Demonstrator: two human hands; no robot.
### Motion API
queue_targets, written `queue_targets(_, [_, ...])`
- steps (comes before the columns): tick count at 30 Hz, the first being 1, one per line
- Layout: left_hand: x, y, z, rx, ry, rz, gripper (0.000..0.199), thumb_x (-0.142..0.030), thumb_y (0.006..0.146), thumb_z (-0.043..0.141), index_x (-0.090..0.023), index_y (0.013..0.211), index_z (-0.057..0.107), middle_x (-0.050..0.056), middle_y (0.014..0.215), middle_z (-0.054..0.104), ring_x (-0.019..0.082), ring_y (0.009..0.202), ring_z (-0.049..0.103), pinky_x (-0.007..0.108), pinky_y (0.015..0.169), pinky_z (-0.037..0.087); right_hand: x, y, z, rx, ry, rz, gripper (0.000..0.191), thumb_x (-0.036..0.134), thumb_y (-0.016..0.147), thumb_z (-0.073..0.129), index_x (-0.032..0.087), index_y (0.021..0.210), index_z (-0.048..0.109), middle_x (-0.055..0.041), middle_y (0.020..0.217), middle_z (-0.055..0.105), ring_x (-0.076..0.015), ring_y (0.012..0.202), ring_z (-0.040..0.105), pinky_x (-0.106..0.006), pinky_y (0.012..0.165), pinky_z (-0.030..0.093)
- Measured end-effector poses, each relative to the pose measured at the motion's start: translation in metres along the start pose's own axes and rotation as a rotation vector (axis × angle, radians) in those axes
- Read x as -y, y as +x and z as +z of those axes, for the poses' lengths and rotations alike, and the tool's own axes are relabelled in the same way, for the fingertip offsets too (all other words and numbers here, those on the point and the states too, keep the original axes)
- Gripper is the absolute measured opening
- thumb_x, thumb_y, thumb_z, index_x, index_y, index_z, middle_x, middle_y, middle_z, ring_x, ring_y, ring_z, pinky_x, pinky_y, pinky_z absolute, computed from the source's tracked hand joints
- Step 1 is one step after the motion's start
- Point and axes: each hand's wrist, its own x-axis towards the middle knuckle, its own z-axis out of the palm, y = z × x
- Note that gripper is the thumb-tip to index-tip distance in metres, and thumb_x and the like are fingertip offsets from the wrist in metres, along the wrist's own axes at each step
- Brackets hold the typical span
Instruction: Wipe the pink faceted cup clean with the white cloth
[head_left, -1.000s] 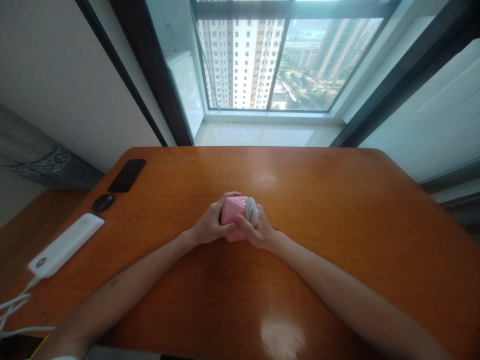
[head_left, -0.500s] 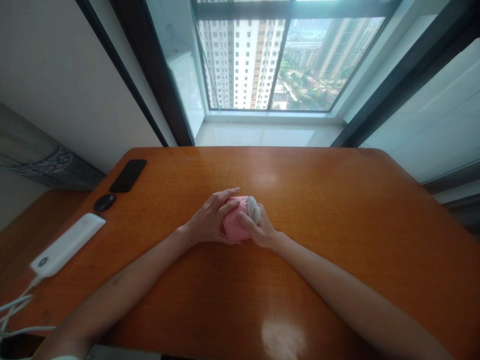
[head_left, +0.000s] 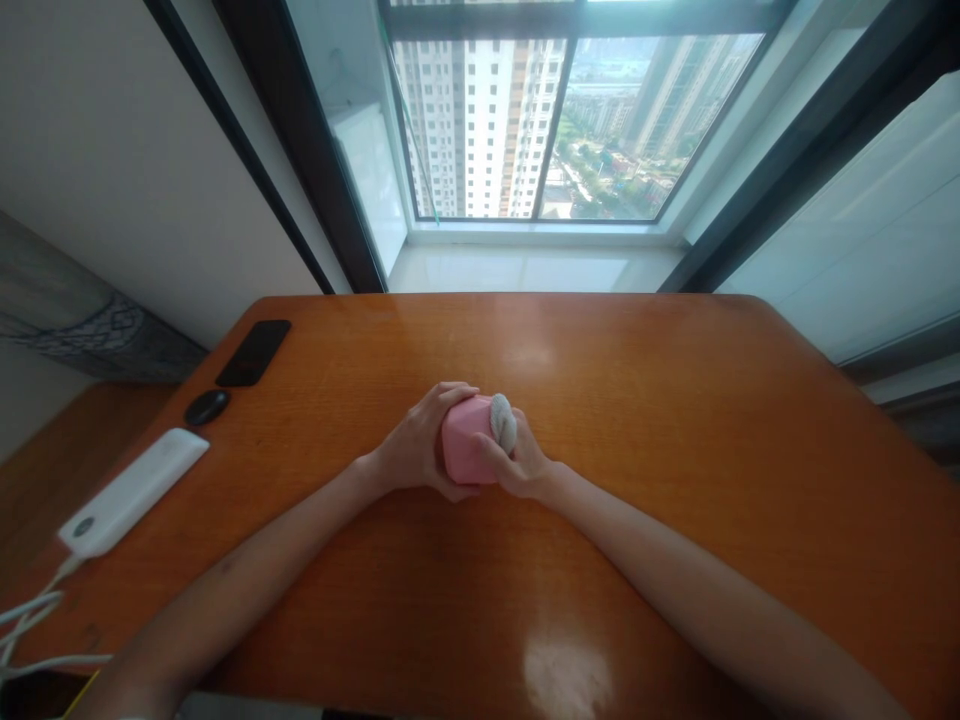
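A small pink box (head_left: pixel 463 440) with rounded corners is held just over or on the middle of the wooden table; I cannot tell whether it touches the wood. My left hand (head_left: pixel 422 440) wraps around its left side, fingers over the far edge and thumb along the near edge. A grey-white bundle of soft cloth (head_left: pixel 502 422) bulges at the box's right end. My right hand (head_left: pixel 525 460) grips from the right, its thumb on the pink face and its other fingers mostly hidden behind the cloth.
At the left of the wooden table (head_left: pixel 660 400) lie a black phone (head_left: pixel 253 352), a black mouse (head_left: pixel 207 407) and a white power strip (head_left: pixel 135 492) with white cables (head_left: pixel 34 610). Beyond the far table edge is a window (head_left: pixel 555 130) with a pale sill (head_left: pixel 532 268).
My left fingers have shifted from the top of the pink box to its far edge, so more of its pink face shows. The right hand has stayed nearly in place.
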Motion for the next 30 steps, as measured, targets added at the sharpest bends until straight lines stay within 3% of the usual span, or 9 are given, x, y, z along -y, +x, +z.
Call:
queue_targets(5, [0.005, -0.001, 0.006, 0.099, -0.349, -0.214, 0.101, -0.059, 0.07, 0.09, -0.021, 0.154, 0.047, 0.014, 0.137, 0.067, 0.035, 0.116, 0.072, 0.049, 0.1, 0.063, 0.004, 0.002, -0.001, 0.024, -0.022, -0.019, 0.039, 0.054, 0.096, 0.066, 0.024, 0.072, 0.056, 0.0003, 0.064, 0.051, -0.0173, 0.061, 0.047, -0.033, 0.059, 0.043])
queue_targets(10, [0.011, -0.007, 0.008, 0.112, -0.419, -0.22, 0.113, -0.063, 0.071, 0.092, -0.022, 0.161, 0.039, 0.017, 0.144, 0.062, 0.038, 0.122, 0.069, 0.053, 0.105, 0.06, 0.003, 0.001, 0.0, 0.023, -0.023, -0.02, 0.04, 0.049, 0.097, 0.066, 0.023, 0.069, 0.053, 0.0024, 0.061, 0.047, -0.0139, 0.057, 0.042, -0.03, 0.054, 0.037])
queue_targets(14, [0.014, -0.011, 0.009, 0.023, -0.301, -0.067, 0.122, -0.064, 0.069, 0.097, -0.028, 0.167, 0.033, 0.02, 0.16, 0.049, 0.044, 0.143, 0.057, 0.064, 0.12, 0.051, -0.001, 0.001, 0.001, 0.003, -0.039, -0.041, 0.044, 0.05, 0.097, 0.065, 0.023, 0.067, 0.048, 0.005, 0.059, 0.039, -0.0109, 0.055, 0.035, -0.028, 0.051, 0.03])
queue_targets(16, [0.015, -0.011, 0.01, -0.011, -0.197, 0.061, 0.133, -0.064, 0.059, 0.104, -0.033, 0.167, 0.033, 0.019, 0.168, 0.039, 0.048, 0.154, 0.045, 0.069, 0.125, 0.045, -0.001, 0.001, 0.0, 0.005, -0.042, -0.03, 0.045, 0.052, 0.098, 0.063, 0.023, 0.068, 0.048, 0.0048, 0.06, 0.039, -0.0111, 0.056, 0.036, -0.028, 0.052, 0.032])
queue_targets(18, [0.015, -0.01, 0.01, -0.001, -0.131, 0.135, 0.141, -0.061, 0.052, 0.108, -0.039, 0.167, 0.03, 0.019, 0.171, 0.034, 0.048, 0.157, 0.041, 0.071, 0.124, 0.047, -0.001, 0.001, 0.0, 0.015, -0.029, 0.003, 0.045, 0.055, 0.099, 0.061, 0.022, 0.07, 0.052, 0.0035, 0.061, 0.042, -0.0129, 0.059, 0.042, -0.028, 0.054, 0.036])
queue_targets(23, [0.01, -0.005, 0.011, -0.011, -0.043, 0.105, 0.125, -0.051, 0.061, 0.107, -0.036, 0.163, 0.036, 0.019, 0.16, 0.046, 0.043, 0.146, 0.056, 0.063, 0.117, 0.055, -0.003, 0.001, 0.0, -0.033, -0.006, 0.043, 0.045, 0.061, 0.096, 0.066, 0.022, 0.076, 0.058, 0.0019, 0.064, 0.046, -0.0158, 0.063, 0.048, -0.029, 0.055, 0.042])
queue_targets(27, [0.003, 0.0, 0.009, -0.043, -0.026, 0.09, 0.12, -0.053, 0.058, 0.106, -0.032, 0.158, 0.042, 0.017, 0.153, 0.053, 0.042, 0.139, 0.061, 0.059, 0.114, 0.057, -0.006, 0.002, 0.0, -0.048, 0.022, 0.039, 0.046, 0.062, 0.097, 0.064, 0.022, 0.075, 0.056, 0.0014, 0.064, 0.047, -0.0157, 0.063, 0.048, -0.029, 0.056, 0.043])
queue_targets(30, [-0.004, 0.002, 0.007, -0.042, -0.062, -0.003, 0.114, -0.053, 0.057, 0.103, -0.028, 0.153, 0.047, 0.015, 0.145, 0.061, 0.039, 0.13, 0.066, 0.054, 0.11, 0.059, -0.005, 0.004, 0.0, -0.063, 0.028, 0.012, 0.043, 0.059, 0.098, 0.061, 0.022, 0.076, 0.055, 0.0013, 0.066, 0.048, -0.0146, 0.061, 0.045, -0.028, 0.055, 0.041])
